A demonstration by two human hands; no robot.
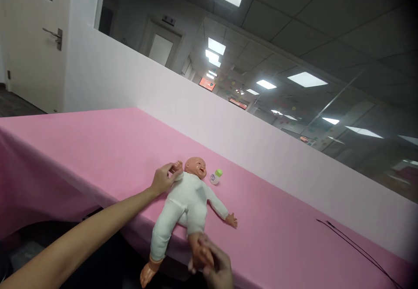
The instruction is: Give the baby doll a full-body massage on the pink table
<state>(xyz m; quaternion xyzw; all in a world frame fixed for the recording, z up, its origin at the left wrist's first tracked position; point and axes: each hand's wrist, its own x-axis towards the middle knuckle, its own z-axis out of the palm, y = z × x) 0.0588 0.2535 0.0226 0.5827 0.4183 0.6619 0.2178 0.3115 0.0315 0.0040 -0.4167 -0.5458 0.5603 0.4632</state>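
Note:
A baby doll [189, 193] in a white bodysuit lies on its back on the pink-covered table [98, 149], its legs reaching over the front edge. With my left hand [163, 179] I grip the doll's arm near its small hand, beside the head. My right hand [215, 260] is closed around one of the doll's feet, slightly blurred. The other leg hangs past the edge, and the doll's other arm rests stretched out on the cloth. Next to the doll's head is a small clear bottle [215, 176] with a green cap.
Thin black cables [352, 245] lie on the table at the right. A white low wall [248, 136] with glass above runs along the table's back. A door [35, 45] stands at the far left.

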